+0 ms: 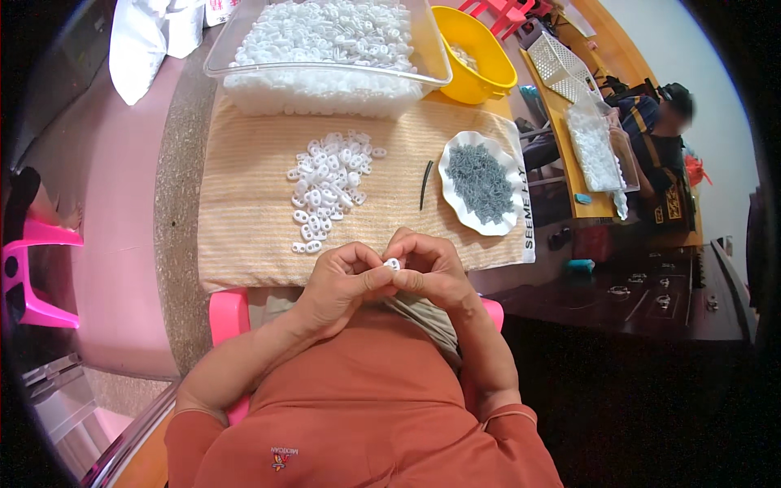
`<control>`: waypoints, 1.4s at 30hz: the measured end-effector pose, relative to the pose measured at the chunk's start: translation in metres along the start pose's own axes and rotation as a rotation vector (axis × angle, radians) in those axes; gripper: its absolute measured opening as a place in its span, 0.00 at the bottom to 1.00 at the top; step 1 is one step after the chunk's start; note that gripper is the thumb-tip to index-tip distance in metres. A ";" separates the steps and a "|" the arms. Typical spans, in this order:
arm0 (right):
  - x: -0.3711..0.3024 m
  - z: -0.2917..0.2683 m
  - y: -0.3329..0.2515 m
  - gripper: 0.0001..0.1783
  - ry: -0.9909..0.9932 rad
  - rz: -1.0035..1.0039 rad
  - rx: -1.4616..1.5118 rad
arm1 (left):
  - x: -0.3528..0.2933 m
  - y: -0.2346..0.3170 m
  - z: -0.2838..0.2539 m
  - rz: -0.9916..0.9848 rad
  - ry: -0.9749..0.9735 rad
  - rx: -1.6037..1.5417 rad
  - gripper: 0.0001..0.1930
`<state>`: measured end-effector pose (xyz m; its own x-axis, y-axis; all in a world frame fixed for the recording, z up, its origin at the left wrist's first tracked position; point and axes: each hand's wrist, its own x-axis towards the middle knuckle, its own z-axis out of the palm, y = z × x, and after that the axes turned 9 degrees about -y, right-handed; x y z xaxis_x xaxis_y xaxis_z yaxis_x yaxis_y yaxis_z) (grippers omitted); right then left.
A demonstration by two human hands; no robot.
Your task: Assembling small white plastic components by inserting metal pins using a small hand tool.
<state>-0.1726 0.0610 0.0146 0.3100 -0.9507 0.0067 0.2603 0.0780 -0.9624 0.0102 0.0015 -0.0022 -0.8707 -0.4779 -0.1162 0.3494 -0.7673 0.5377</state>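
Observation:
Close to my body, at the near edge of the cloth, my left hand (348,281) and my right hand (429,271) meet with fingers closed. Between the fingertips of both hands is a small white plastic piece with holes (393,264), partly covered by the thumbs. Beyond my left hand lies a loose pile of the same white two-holed pieces (329,175). To the right, a white scalloped plate (450,185) holds a heap of tiny grey pieces (480,183), too small to make out singly. A thin black stick (426,185) lies between pile and plate.
A striped beige cloth (244,195) covers the table. At its far side stand a clear plastic bin (325,102) full of white pieces and a yellow basin (488,81). Pink stools (41,276) stand at left. Another person (651,122) sits at a table at far right.

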 end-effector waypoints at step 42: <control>0.080 -0.046 -0.015 0.11 0.229 -0.001 -1.065 | 0.000 0.000 -0.001 -0.092 0.052 -0.032 0.07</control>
<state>-0.1938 -0.0295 0.0170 0.1034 -0.9926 0.0631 -0.7001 -0.1177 -0.7043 0.0106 0.0007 -0.0034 -0.8809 -0.4254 -0.2073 0.2804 -0.8221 0.4956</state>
